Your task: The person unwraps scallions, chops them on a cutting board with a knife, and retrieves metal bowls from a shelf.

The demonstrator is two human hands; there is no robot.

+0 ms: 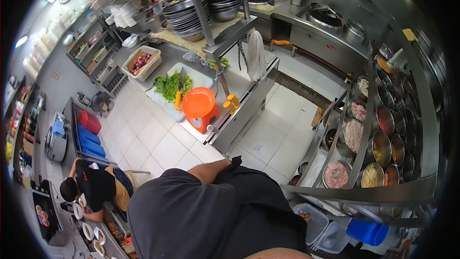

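Neither of my hands shows; one bare forearm reaches behind the dark clothing at the middle, its hand hidden, and another arm is cut off at the bottom edge. In front of my body, an orange scale point(200, 103) stands at the near corner of the steel counter. Beside it a knife with an orange handle point(178, 100) lies on a white cutting board point(201, 80), next to chopped greens point(166, 86). A crate point(155, 65) of red onions point(142, 62) sits further back.
Stacked metal bowls point(186, 19) stand on the upper shelf. At the right, a rack point(373, 193) holds bowls of ingredients, with a blue container point(368, 231) below. A co-worker point(96, 184) leans over bowls at the lower left. Stoves line the back wall.
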